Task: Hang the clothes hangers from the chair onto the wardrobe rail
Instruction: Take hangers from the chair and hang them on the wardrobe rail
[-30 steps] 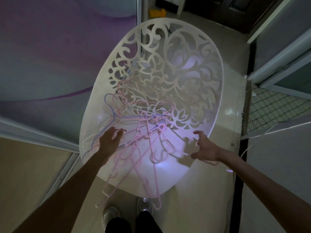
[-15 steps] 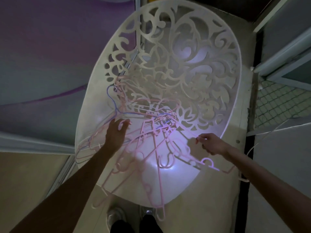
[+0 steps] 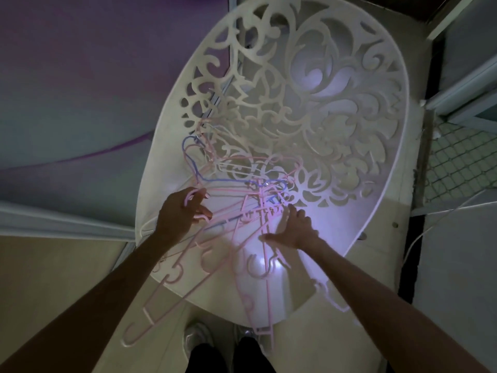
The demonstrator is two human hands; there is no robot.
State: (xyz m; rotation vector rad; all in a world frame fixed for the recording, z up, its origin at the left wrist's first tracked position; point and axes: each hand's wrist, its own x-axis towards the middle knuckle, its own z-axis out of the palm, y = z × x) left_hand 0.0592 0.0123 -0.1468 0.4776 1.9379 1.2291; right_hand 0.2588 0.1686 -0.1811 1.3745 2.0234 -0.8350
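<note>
Your left hand (image 3: 179,213) holds a pink hanger hook (image 3: 190,196) with curled fingers, at 9 o'clock of the pile. Your right hand (image 3: 293,227) lies spread flat, fingers wide, on the hangers (image 3: 242,211) at 3 o'clock. The tangled hangers rest on the chair (image 3: 376,211) seat, several overhanging its front edge at 6 o'clock.
</note>
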